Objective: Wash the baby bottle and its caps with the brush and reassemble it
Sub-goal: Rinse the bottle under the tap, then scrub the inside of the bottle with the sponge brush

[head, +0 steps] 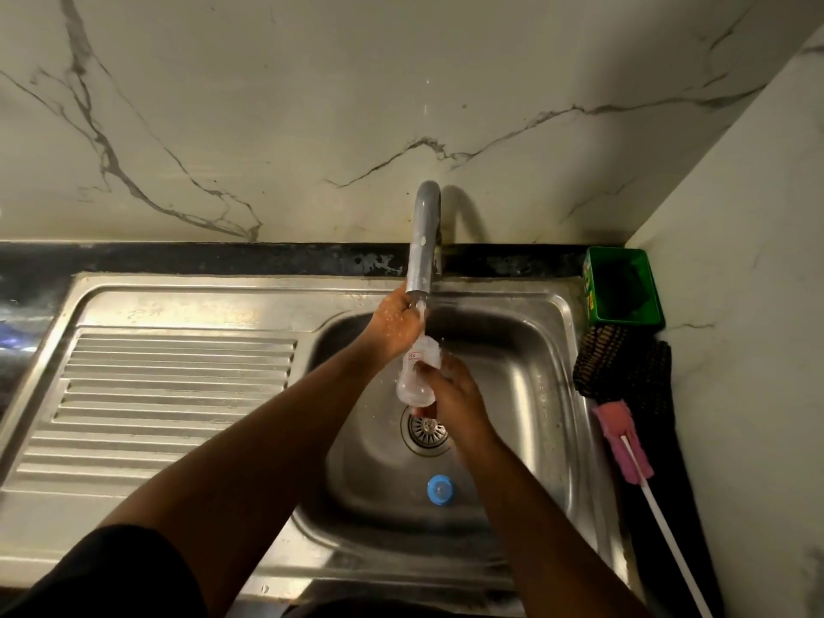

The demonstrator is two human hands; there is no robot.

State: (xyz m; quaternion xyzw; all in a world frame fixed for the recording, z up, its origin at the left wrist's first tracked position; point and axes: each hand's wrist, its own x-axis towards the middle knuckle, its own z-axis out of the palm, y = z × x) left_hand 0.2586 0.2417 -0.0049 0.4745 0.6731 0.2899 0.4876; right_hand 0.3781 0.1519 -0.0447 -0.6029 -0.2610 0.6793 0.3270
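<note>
The clear baby bottle is held tilted over the sink basin, its mouth up under the faucet spout, and water runs onto it. My right hand grips the bottle's lower part, above the drain. My left hand is raised beside the bottle's top with its fingertips at the spout's outlet; what it grips is hidden. A blue cap with its nipple lies on the basin floor near the front. The pink sponge brush with a white handle lies on the counter to the right.
The ribbed steel drainboard lies to the left of the basin. A green box and a dark scrub pad stand at the right rear corner. The drain strainer is at the basin's centre. Marble walls close off the back and right.
</note>
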